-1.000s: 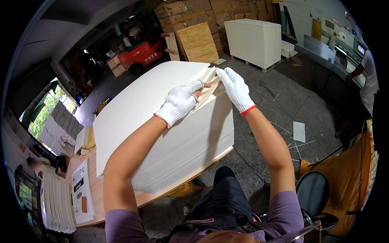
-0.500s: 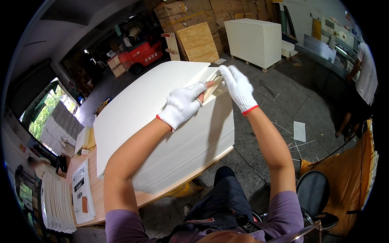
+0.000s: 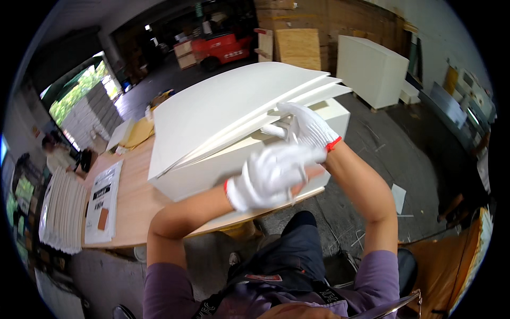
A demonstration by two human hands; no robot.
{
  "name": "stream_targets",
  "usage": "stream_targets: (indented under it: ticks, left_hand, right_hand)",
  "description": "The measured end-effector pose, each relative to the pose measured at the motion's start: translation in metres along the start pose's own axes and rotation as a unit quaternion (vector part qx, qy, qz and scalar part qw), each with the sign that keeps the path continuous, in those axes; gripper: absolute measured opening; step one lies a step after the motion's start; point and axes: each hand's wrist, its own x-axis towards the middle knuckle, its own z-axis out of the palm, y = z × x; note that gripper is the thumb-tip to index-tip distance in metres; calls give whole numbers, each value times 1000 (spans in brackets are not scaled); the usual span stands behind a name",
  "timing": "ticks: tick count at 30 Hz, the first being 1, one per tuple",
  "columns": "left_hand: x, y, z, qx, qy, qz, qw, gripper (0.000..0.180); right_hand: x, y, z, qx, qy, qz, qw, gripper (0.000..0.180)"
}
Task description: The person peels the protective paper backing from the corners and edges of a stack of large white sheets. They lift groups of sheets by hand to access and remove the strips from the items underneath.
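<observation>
Top sheets (image 3: pixel 234 103) lifted off stack (image 3: pixel 239 159) since earlier; right hand (image 3: pixel 304 126) pinched corner, left hand (image 3: pixel 268 175) withdrew, blurred, grip unclear.

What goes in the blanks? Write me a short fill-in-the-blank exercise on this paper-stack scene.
1. Both hands wear ____ gloves with red cuffs.
2. The right hand lifts the corner of several white ____ off the stack.
3. The left hand hovers blurred, holding ____.
4. The stack rests on a ____ table.

Missing words: white; sheets; nothing; wooden
</observation>
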Motion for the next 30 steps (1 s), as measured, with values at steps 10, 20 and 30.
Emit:
stream_targets:
  ticks: [10,20,30]
  left_hand:
    - [-104,10,-36,199,-74,-311,926,25]
    - [-210,3,-34,-401,240,-454,759,52]
    - [-126,56,-130,-465,189,-697,512,51]
  right_hand:
    - [21,15,7,-153,71,-157,973,28]
    - [-133,19,-10,-182,160,-173,955,35]
    - [-216,24,-76,-491,88,-275,822,31]
